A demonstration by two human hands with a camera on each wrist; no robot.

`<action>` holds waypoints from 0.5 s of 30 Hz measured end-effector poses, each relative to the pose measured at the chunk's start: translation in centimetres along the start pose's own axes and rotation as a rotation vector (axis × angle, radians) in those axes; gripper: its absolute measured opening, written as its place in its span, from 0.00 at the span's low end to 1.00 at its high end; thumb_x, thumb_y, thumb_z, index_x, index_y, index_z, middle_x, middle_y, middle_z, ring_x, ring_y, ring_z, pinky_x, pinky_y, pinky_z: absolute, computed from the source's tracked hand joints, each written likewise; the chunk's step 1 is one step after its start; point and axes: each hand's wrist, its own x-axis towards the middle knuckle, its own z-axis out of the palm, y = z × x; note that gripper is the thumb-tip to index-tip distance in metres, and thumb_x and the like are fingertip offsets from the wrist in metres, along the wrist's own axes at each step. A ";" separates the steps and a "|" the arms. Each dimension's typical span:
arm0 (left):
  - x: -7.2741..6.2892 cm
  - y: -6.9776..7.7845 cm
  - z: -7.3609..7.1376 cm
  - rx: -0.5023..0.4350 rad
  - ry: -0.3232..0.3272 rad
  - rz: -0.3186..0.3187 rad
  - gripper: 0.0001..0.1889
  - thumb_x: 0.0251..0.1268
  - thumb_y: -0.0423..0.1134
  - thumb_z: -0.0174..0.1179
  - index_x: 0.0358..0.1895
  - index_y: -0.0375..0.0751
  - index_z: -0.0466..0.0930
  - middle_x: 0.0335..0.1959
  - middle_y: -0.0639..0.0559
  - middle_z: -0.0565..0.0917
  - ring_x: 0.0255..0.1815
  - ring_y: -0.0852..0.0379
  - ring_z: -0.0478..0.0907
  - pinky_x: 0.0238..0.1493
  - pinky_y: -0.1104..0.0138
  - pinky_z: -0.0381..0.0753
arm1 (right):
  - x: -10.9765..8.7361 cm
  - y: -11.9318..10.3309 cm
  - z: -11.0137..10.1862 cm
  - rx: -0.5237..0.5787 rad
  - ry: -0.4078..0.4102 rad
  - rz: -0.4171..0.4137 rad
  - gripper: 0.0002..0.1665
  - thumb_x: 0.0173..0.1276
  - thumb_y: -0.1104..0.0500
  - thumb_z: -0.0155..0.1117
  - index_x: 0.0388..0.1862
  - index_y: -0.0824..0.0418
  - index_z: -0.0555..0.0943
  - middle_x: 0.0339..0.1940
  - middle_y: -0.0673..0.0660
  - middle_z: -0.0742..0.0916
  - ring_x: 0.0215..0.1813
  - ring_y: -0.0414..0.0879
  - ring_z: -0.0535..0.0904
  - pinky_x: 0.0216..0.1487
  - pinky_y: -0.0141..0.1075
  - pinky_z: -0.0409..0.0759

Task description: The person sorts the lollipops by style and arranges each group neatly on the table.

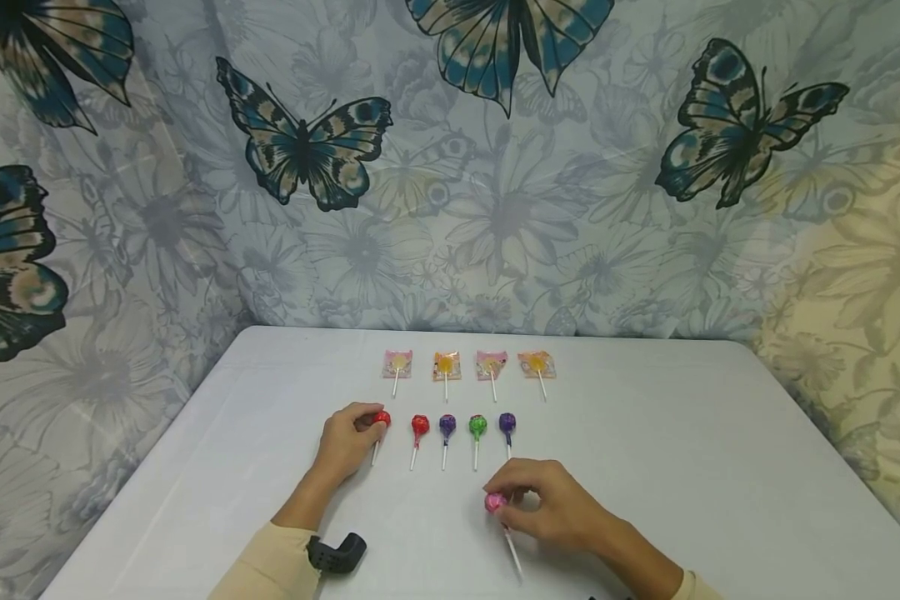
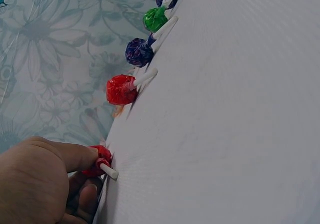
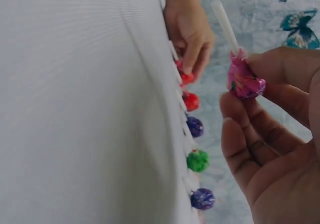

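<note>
My left hand (image 1: 350, 440) pinches a red-wrapped lollipop (image 1: 382, 419) at the left end of a row on the table. Its white stick (image 2: 109, 171) points toward me. Near the front, my right hand (image 1: 551, 506) holds a pink-wrapped lollipop (image 1: 495, 502) by its head between thumb and fingers, off the table in the right wrist view. Along the row lie another red lollipop (image 1: 420, 425), a purple one (image 1: 447, 426), a green one (image 1: 477, 426) and a second purple one (image 1: 507, 423), sticks toward me.
Behind the row lie several flat lollipops in clear packets, among them a pink packet (image 1: 398, 364) and an orange one (image 1: 446, 365). A white cloth covers the table (image 1: 645, 417). A butterfly-print curtain (image 1: 510, 225) hangs behind it. A black band (image 1: 337, 553) is on the left wrist.
</note>
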 end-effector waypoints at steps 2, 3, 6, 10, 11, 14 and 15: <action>0.0 0.0 0.0 -0.004 0.000 -0.002 0.15 0.57 0.27 0.66 0.48 0.35 0.84 0.34 0.51 0.81 0.35 0.55 0.75 0.37 0.64 0.77 | 0.1 -0.2 -0.2 0.007 0.034 -0.039 0.15 0.59 0.70 0.69 0.44 0.59 0.84 0.37 0.47 0.85 0.37 0.41 0.79 0.37 0.37 0.80; 0.0 0.0 0.0 -0.006 -0.001 -0.003 0.15 0.57 0.27 0.66 0.48 0.35 0.84 0.34 0.51 0.81 0.35 0.55 0.75 0.37 0.64 0.77 | 0.1 -0.3 -0.3 0.008 0.054 -0.063 0.16 0.58 0.72 0.68 0.44 0.59 0.84 0.37 0.48 0.85 0.37 0.41 0.79 0.37 0.37 0.80; 0.0 0.0 0.0 -0.009 -0.001 -0.003 0.14 0.57 0.27 0.66 0.48 0.35 0.84 0.34 0.51 0.81 0.34 0.55 0.75 0.37 0.65 0.77 | 0.1 -0.5 -0.8 0.018 0.103 -0.076 0.18 0.58 0.72 0.68 0.44 0.54 0.84 0.38 0.48 0.85 0.38 0.42 0.79 0.38 0.36 0.80; 0.0 0.0 0.0 -0.011 0.000 0.000 0.14 0.57 0.27 0.66 0.48 0.34 0.84 0.34 0.51 0.81 0.34 0.55 0.75 0.37 0.65 0.77 | 0.2 -0.8 -1.6 0.022 0.156 -0.046 0.19 0.58 0.71 0.70 0.44 0.51 0.84 0.40 0.48 0.85 0.40 0.43 0.79 0.39 0.36 0.80; 0.0 0.0 0.0 -0.010 0.002 0.002 0.14 0.57 0.27 0.66 0.48 0.34 0.84 0.34 0.51 0.81 0.34 0.55 0.75 0.37 0.65 0.77 | 0.2 -0.9 -1.8 0.020 0.166 -0.048 0.19 0.58 0.71 0.70 0.44 0.52 0.84 0.40 0.49 0.85 0.40 0.44 0.79 0.39 0.36 0.80; -0.1 0.0 0.0 -0.009 0.002 0.004 0.14 0.57 0.27 0.66 0.48 0.35 0.84 0.34 0.51 0.81 0.35 0.55 0.75 0.37 0.65 0.77 | 0.2 -1.1 -2.5 0.020 0.194 -0.044 0.17 0.59 0.71 0.70 0.45 0.54 0.84 0.40 0.50 0.85 0.40 0.44 0.79 0.39 0.36 0.80; -0.1 0.0 0.0 -0.009 0.001 0.004 0.14 0.57 0.27 0.66 0.48 0.35 0.84 0.34 0.51 0.81 0.35 0.55 0.75 0.37 0.65 0.77 | 0.2 -1.2 -2.8 0.022 0.204 -0.048 0.17 0.59 0.71 0.69 0.45 0.56 0.84 0.40 0.51 0.85 0.39 0.45 0.80 0.39 0.36 0.80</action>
